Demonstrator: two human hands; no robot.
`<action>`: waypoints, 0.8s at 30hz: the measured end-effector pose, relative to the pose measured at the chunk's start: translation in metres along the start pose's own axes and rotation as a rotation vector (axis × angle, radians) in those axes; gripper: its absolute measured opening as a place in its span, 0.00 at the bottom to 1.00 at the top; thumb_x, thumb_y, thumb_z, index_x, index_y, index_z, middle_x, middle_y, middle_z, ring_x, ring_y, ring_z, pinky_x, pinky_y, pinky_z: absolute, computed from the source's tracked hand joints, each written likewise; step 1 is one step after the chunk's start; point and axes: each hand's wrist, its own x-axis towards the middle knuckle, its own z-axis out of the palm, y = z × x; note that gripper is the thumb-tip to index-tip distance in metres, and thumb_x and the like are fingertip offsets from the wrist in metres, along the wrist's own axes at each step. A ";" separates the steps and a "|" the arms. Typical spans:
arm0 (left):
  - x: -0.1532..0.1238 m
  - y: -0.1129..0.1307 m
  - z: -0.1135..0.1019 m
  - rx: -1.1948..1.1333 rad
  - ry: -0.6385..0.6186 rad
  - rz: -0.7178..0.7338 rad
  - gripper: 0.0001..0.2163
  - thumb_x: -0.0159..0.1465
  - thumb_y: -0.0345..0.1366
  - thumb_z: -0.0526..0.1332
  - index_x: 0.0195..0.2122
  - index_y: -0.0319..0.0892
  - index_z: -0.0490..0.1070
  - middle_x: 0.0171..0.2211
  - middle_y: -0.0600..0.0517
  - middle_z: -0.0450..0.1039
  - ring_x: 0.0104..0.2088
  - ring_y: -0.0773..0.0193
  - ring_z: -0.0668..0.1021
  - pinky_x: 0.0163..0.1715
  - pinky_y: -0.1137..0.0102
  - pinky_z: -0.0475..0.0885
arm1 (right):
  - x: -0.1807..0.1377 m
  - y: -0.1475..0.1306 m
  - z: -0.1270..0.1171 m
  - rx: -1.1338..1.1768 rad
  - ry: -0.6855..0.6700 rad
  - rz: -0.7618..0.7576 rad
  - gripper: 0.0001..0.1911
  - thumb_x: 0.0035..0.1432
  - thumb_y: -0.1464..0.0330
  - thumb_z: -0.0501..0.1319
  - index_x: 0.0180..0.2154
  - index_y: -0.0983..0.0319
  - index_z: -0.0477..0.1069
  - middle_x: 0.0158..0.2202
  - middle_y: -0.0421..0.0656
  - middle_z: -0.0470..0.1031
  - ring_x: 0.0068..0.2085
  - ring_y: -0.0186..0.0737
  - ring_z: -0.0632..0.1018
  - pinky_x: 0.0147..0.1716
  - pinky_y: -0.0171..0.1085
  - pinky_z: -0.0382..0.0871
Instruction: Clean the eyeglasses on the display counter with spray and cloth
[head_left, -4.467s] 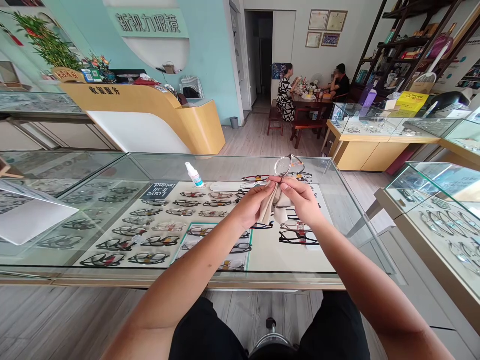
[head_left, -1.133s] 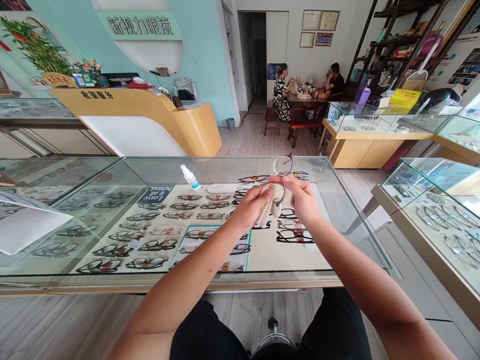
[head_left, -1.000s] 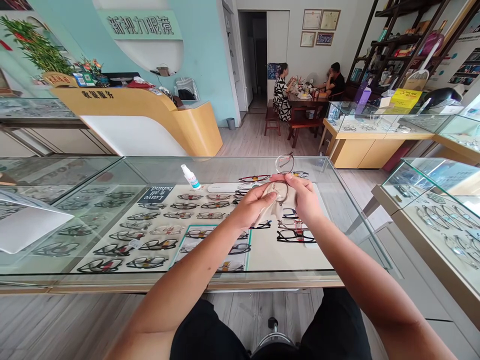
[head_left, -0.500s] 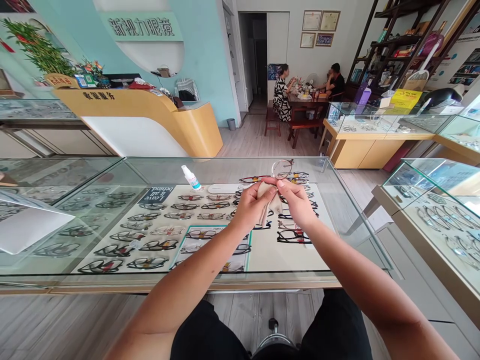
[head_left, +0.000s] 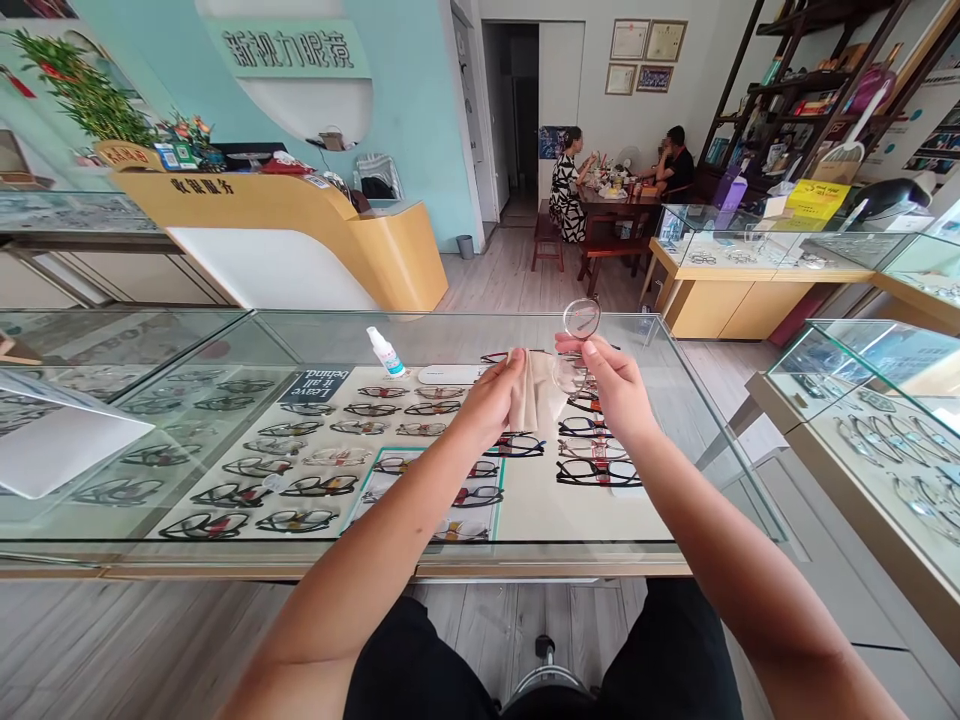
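Observation:
My left hand (head_left: pixel 491 398) is closed on a beige cleaning cloth (head_left: pixel 537 392), which hangs loosely from its fingers over the glass counter. Just to the right, my right hand (head_left: pixel 613 385) pinches a pair of round, thin-framed eyeglasses (head_left: pixel 582 319). One lens stands up above the fingers, and the other is lower, close to the cloth's right edge. Part of the frame is hidden by the fingers. Below both hands, rows of eyeglasses (head_left: pixel 598 471) lie inside the case. A white spray bottle (head_left: pixel 386 353) stands upright on the glass, left of my left hand.
The glass display case (head_left: pixel 585 525) spans the space before me. A white panel (head_left: pixel 67 430) juts in at left. Another glass case (head_left: pixel 862 420) stands at right. Farther back are a wooden reception counter (head_left: pixel 405 260) and two people seated at a table (head_left: pixel 611 207).
My hands have moved apart. The cloth now hangs from my left hand, away from the lens. My right hand has shifted right with the eyeglasses, which are turned so both lenses show.

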 end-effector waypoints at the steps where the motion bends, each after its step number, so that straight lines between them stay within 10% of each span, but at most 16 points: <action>1: 0.002 0.002 -0.002 -0.026 0.028 -0.008 0.32 0.50 0.62 0.86 0.43 0.42 0.86 0.42 0.47 0.89 0.45 0.53 0.88 0.48 0.62 0.82 | 0.000 -0.001 -0.001 -0.002 -0.014 0.000 0.28 0.73 0.38 0.65 0.45 0.51 0.92 0.63 0.46 0.82 0.70 0.59 0.76 0.74 0.56 0.66; 7: 0.014 0.011 -0.011 -0.170 -0.062 0.007 0.24 0.65 0.56 0.80 0.48 0.39 0.86 0.49 0.41 0.90 0.49 0.50 0.89 0.49 0.62 0.83 | -0.003 -0.007 0.001 -0.101 -0.152 0.081 0.27 0.72 0.36 0.64 0.43 0.46 0.92 0.77 0.39 0.73 0.83 0.62 0.61 0.84 0.62 0.44; 24: 0.001 0.014 -0.002 0.037 -0.185 0.120 0.30 0.54 0.64 0.84 0.38 0.40 0.86 0.26 0.52 0.80 0.27 0.65 0.77 0.29 0.69 0.72 | -0.004 0.010 0.003 -0.322 -0.342 0.007 0.27 0.79 0.41 0.59 0.43 0.46 0.92 0.72 0.41 0.77 0.82 0.59 0.60 0.84 0.65 0.45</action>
